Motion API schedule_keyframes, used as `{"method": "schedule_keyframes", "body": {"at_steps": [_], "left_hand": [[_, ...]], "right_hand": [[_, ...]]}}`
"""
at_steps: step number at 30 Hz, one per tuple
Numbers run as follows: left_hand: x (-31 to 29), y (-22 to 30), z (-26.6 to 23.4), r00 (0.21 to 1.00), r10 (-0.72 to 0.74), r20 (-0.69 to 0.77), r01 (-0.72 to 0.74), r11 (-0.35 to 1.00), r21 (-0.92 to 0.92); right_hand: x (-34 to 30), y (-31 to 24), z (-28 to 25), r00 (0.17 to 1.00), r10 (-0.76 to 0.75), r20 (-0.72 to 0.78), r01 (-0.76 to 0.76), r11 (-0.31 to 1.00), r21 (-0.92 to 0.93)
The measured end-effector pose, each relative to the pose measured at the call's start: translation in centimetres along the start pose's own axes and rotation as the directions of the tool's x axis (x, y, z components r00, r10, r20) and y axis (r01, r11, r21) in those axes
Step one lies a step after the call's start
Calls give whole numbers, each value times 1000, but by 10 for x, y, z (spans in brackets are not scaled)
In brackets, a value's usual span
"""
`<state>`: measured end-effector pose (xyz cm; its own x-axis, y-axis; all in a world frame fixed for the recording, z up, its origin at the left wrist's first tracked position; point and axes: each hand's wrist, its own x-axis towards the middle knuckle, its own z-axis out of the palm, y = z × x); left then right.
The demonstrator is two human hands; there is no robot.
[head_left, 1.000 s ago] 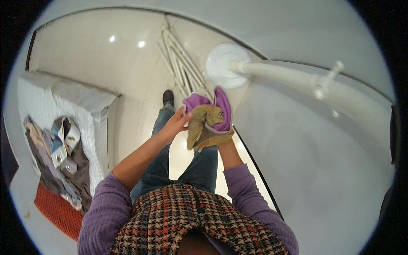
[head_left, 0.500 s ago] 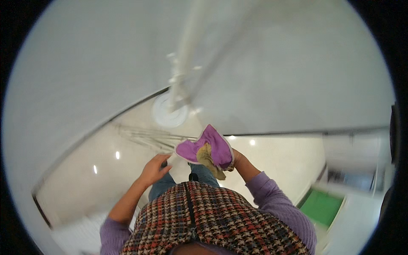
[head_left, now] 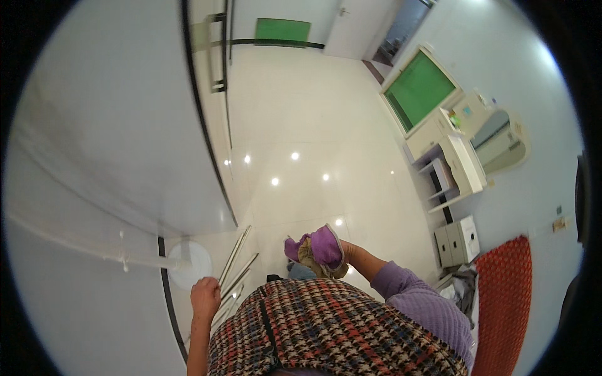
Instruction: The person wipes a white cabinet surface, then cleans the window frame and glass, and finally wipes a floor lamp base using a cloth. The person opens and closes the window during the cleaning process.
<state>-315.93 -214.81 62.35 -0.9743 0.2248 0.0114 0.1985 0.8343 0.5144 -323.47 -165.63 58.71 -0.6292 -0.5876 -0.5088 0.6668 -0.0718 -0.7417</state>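
Note:
A purple cloth piece [head_left: 326, 246] with pale edging hangs bunched in front of me, together with a crumpled olive-tan cloth [head_left: 306, 255]. My right hand [head_left: 346, 252] is closed on both cloths from the right side, and its fingers are mostly hidden by the fabric. My left hand [head_left: 205, 297] is at my left side with loosely bent fingers and nothing visible in it. It appears just above several long thin metal rods [head_left: 235, 266] lying on the floor; I see no contact with them.
A white stand on a round base [head_left: 190, 266] is at the left, beside a grey panel [head_left: 125, 125] with a dark edge. Along the right wall are a white dressing table [head_left: 461, 164] with a mirror, a small cabinet [head_left: 456, 242] and a red patterned cloth [head_left: 505, 301]. A door [head_left: 351, 28] is far off.
My view has turned right, away from the corner and toward the room. The stand now appears farther left. My left hand has dropped to my side; the cloths remain in my right hand.

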Motion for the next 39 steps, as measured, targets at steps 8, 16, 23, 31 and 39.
{"method": "schedule_keyframes", "body": {"at_steps": [8, 16, 23, 31, 39], "left_hand": [[178, 142, 41, 988, 145, 43, -146, 989, 11], [212, -46, 233, 810, -183, 558, 8, 953, 302], [345, -10, 267, 443, -502, 743, 281, 865, 416], [619, 7, 322, 477, -367, 799, 37, 916, 399], [1032, 266, 354, 850, 261, 458, -327, 942, 70]], "right_hand": [[-57, 9, -114, 969, -217, -122, 222, 975, 30], [-103, -49, -237, 843, -381, -381, 412, 911, 2], [-81, -79, -359, 592, -587, -552, 539, 798, -270], [-59, -211, -446, 564, -389, -729, 668, 733, 126], [-84, -321, -507, 138, -483, -865, 507, 784, -357]]}}
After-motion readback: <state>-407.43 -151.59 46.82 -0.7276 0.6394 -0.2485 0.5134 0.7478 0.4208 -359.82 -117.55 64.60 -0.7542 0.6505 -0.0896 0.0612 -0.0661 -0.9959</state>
